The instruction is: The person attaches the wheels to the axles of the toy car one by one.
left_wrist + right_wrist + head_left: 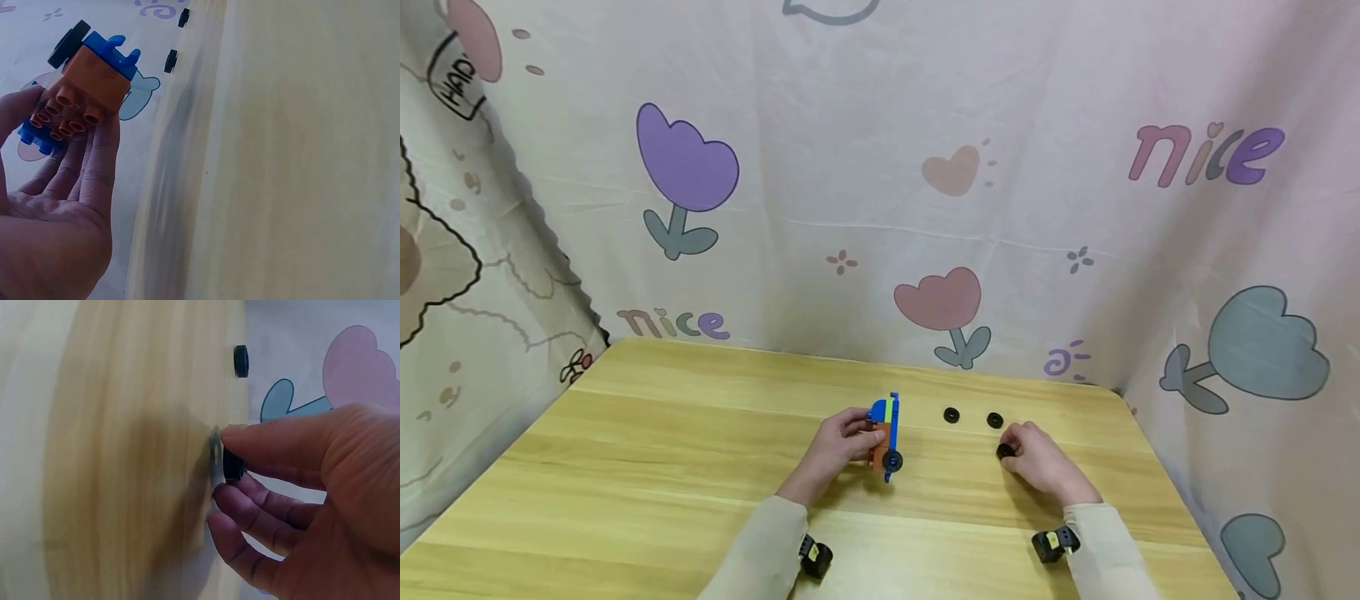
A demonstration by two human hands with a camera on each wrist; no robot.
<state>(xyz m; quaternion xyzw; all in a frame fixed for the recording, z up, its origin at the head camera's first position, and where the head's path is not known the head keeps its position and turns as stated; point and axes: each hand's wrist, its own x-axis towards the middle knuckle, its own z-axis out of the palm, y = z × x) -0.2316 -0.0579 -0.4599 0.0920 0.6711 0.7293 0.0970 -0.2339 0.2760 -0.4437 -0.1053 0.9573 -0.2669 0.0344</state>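
My left hand (pixel 844 440) grips a toy car (pixel 892 429) built of blue, orange and lime bricks, tilted up on end. One black wheel (pixel 892 461) is fitted near its lower end. In the left wrist view, the orange brick (pixel 97 78) shows its hollow tubes, and the thumb and fingers press the car from both sides. Over to the right, my right hand (pixel 1037 457) pinches a small black tire (pixel 1004 451) between thumb and fingertips, close over the table. Its fingers partly hide that tire.
Two more black tires, a left one (pixel 951 415) and a right one (pixel 995 420), lie on the wooden table (pixel 662 450) just beyond my right hand. A printed curtain (pixel 850 167) hangs behind the table's far edge and along its sides.
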